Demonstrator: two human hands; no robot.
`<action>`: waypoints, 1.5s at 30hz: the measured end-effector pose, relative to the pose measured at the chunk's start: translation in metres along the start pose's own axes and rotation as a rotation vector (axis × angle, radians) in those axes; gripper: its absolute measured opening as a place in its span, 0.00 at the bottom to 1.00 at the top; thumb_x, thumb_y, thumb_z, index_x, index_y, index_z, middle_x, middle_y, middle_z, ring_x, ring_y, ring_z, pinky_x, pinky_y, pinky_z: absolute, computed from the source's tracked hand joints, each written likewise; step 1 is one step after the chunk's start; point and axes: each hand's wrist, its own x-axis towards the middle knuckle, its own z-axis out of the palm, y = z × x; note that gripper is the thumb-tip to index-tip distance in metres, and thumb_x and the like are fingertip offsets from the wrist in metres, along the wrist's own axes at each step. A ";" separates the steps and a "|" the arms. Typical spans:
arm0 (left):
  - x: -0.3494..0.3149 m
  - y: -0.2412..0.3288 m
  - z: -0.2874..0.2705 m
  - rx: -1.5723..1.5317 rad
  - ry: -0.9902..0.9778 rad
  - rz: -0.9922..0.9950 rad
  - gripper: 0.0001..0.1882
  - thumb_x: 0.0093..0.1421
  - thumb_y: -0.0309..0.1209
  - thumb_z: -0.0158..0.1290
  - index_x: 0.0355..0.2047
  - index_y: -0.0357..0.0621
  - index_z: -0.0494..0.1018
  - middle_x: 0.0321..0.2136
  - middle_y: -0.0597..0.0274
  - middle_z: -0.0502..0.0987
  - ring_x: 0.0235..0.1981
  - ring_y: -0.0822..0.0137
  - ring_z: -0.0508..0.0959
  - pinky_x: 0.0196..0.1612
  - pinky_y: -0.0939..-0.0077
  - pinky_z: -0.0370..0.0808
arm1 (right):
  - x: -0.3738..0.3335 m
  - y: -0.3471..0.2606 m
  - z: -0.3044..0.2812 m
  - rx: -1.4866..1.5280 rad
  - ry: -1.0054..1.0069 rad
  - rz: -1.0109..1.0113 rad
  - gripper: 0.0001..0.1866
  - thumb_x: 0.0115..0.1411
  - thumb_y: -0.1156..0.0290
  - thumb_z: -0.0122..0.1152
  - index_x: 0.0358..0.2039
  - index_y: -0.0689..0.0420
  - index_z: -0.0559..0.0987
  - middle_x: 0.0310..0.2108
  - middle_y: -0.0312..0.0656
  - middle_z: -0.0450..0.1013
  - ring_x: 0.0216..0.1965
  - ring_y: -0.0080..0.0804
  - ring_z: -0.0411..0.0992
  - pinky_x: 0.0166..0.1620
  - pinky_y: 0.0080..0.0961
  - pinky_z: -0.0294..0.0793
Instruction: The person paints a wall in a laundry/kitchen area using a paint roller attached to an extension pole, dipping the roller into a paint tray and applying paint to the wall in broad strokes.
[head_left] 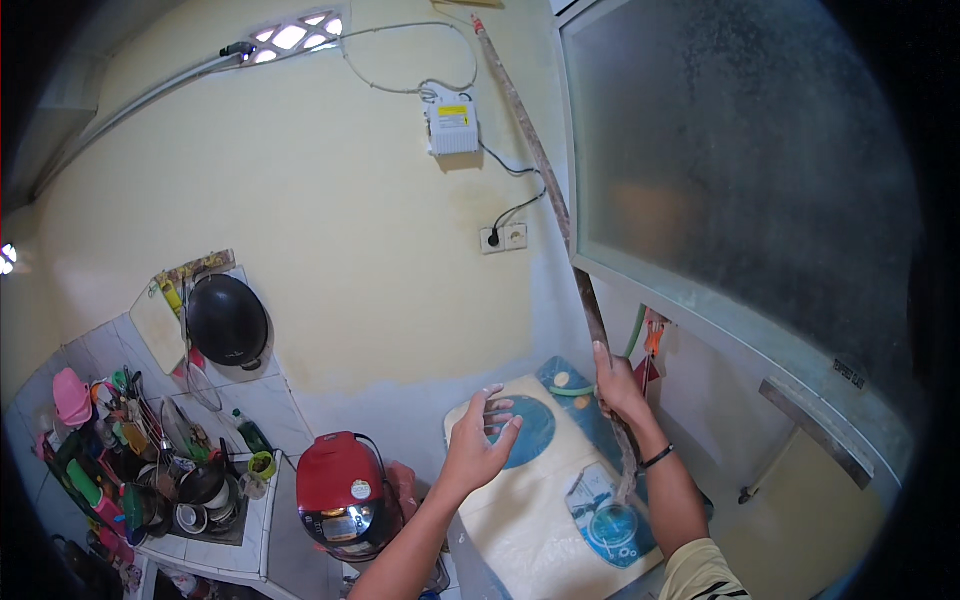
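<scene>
My right hand (619,384) is closed around a long, worn wooden pole (541,150). The pole slants from above the washing machine up to the left along the wall, and a bit of red shows at its top end near the upper edge of the view. The pole's lower end hangs in front of the machine's top. My left hand (484,440) is raised over the machine, empty, with its fingers apart and slightly curled. Below both hands stands a cream and blue washing machine (500,520). I cannot tell whether the pole's lower end touches it.
A large frosted glass panel (740,150) fills the right side, close to the pole. A white electrical box (453,124) and a socket (504,237) are on the wall. At left are a red rice cooker (341,485), a hanging wok (228,319) and a crowded sink counter (256,545).
</scene>
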 end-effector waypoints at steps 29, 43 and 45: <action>-0.031 0.044 -0.065 -0.001 0.087 0.017 0.26 0.58 0.29 0.55 0.54 0.33 0.59 0.42 0.46 0.75 0.41 0.61 0.78 0.43 0.71 0.75 | 0.005 -0.140 0.113 0.232 -0.024 -0.040 0.34 0.62 0.41 0.41 0.14 0.61 0.65 0.09 0.42 0.62 0.08 0.33 0.63 0.11 0.32 0.62; -0.037 0.050 -0.146 0.143 0.341 -0.082 0.24 0.59 0.27 0.52 0.55 0.37 0.60 0.43 0.50 0.73 0.44 0.64 0.75 0.45 0.73 0.73 | 0.174 -0.277 0.071 0.285 0.016 -0.078 0.33 0.61 0.38 0.39 0.25 0.62 0.65 0.14 0.40 0.61 0.10 0.29 0.59 0.14 0.31 0.63; -0.037 0.047 -0.148 0.143 0.363 -0.086 0.25 0.59 0.27 0.52 0.55 0.37 0.59 0.43 0.50 0.73 0.43 0.65 0.75 0.45 0.72 0.73 | 0.189 -0.263 0.067 0.264 0.037 -0.084 0.34 0.61 0.37 0.40 0.25 0.62 0.66 0.14 0.40 0.61 0.10 0.29 0.60 0.14 0.31 0.63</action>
